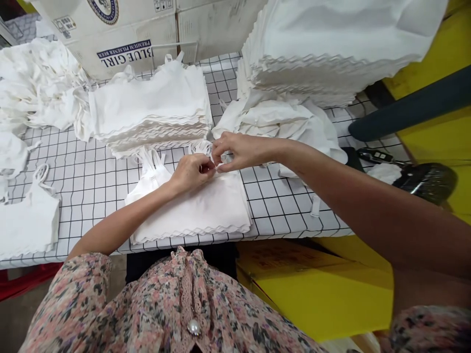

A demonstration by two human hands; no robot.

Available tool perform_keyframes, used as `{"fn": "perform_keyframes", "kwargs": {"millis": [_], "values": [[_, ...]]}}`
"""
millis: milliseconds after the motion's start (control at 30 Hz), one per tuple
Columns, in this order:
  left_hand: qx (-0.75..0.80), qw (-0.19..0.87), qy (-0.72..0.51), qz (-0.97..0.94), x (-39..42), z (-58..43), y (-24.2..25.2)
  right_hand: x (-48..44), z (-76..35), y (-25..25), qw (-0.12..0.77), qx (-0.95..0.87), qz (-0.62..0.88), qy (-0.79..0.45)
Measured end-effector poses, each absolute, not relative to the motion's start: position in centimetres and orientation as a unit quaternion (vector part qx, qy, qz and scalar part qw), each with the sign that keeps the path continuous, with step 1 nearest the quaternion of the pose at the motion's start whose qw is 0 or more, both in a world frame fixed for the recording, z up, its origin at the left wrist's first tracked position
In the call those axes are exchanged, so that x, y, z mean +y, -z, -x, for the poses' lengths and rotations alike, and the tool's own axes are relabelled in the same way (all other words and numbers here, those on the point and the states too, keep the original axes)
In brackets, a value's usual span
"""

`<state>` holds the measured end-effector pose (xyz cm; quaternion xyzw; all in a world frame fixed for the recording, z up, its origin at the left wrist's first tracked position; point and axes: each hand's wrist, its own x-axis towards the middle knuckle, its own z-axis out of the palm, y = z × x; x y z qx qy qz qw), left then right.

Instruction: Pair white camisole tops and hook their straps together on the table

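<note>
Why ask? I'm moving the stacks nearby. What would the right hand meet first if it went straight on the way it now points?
Probably the thin white strap at the fingertips of the right hand, then the left hand just beyond it, though depth is hard to judge here.

A pale brown corrugated cardboard carton [147,29] stands at the far edge of the table, and its side carries the only readable words. A narrow dark blue band [125,49] holds the small white words "PREMIUM PILSENER BEER", and bold dark blue capitals beside it spell "BLUE GIRL". Nearby, a round gold-and-blue crest [103,9] is cut off by the frame, its small lettering too tiny to read.
</note>
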<state>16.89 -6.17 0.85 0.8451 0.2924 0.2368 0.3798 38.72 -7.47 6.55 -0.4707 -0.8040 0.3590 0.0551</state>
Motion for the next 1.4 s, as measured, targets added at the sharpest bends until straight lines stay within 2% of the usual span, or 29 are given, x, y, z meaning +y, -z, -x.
{"fn": "perform_keyframes", "kwargs": {"millis": [133, 300, 433, 633, 867, 1167, 1400], "values": [[0.293, 0.393, -0.248, -0.835, -6.2, -16.8, -1.2, -7.9, -39.3, -6.2, 0.102, -0.832, 0.476, -0.267], [0.304, 0.541, -0.235, -0.748, -6.1, -16.8, -1.6, -8.5, -38.7, -4.5, 0.262, -0.801, 0.534, -0.063], [0.304, 0.674, -0.23, -0.633, -6.0, -17.2, -2.4, -8.9, -37.7, -3.4, 0.332, -0.757, 0.562, -0.02], [0.349, 0.729, -0.252, -0.532, -6.1, -17.2, -3.7, -12.4, -36.1, -2.5, 0.434, -0.661, 0.61, -0.055], [0.369, 0.748, -0.263, -0.485, -6.0, -17.3, -3.4, -14.1, -34.4, -0.3, 0.393, -0.643, 0.639, -0.156], [0.346, 0.694, -0.365, -0.514, -3.9, -16.0, -6.6, -14.5, -34.7, 2.2, 0.334, -0.663, 0.661, -0.11], [0.365, 0.632, -0.409, -0.548, -2.5, -13.8, -9.3, -14.5, -34.6, 3.6, 0.338, -0.667, 0.658, -0.095]]}}
